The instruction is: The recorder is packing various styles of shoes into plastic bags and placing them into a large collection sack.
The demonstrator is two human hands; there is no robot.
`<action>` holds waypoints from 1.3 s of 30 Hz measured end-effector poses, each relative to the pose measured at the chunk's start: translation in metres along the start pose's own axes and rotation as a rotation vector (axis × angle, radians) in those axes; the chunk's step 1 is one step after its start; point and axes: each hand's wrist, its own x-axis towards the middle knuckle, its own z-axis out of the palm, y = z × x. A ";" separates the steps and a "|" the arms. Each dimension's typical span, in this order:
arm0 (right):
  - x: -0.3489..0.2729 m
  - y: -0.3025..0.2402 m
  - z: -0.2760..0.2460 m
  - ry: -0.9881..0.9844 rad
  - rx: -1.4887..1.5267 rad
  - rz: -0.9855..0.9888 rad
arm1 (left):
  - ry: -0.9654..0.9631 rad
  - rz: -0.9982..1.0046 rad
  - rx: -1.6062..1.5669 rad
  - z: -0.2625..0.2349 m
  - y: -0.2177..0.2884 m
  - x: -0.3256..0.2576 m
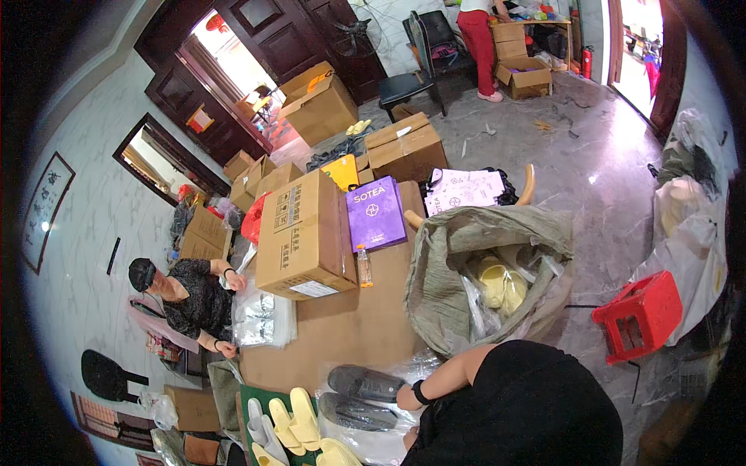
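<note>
A pair of dark grey slippers (358, 412) lies on clear plastic wrapping (330, 429) near the table's front edge. My right hand (407, 398), with a black band on the wrist, is closed at the end of the upper slipper; its fingertips are hidden, so what it grips is unclear. Only a sliver of my left hand (410, 438) shows below it, beside the plastic, the rest covered by my black sleeve. Left of the plastic, pale yellow slippers (305, 419) and light grey slippers (266, 432) lie on a green surface.
An open woven sack (435, 279) holding bagged yellow slippers (501, 287) stands to the right. A cardboard box (303, 237), a purple bag (376, 213) and a small bottle (364, 266) sit on the table. Across from me, a co-worker (198, 291) handles clear bags (264, 318). A red stool (639, 317) stands right.
</note>
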 end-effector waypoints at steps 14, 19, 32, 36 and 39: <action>-0.017 -0.002 -0.012 0.323 0.131 0.113 | -0.009 -0.141 -0.311 -0.021 0.049 0.004; -0.010 -0.014 -0.037 0.210 0.170 -0.017 | 0.110 -0.260 -0.514 -0.043 0.034 0.019; -0.013 -0.022 -0.049 -0.122 1.641 -0.021 | 0.197 -0.259 -0.410 -0.041 0.002 0.034; -0.022 -0.023 -0.093 -0.318 1.829 -0.037 | 0.212 -0.236 -0.332 -0.039 -0.006 0.031; -0.021 -0.030 -0.091 -0.246 1.895 0.003 | 0.211 -0.209 -0.268 -0.038 -0.008 0.032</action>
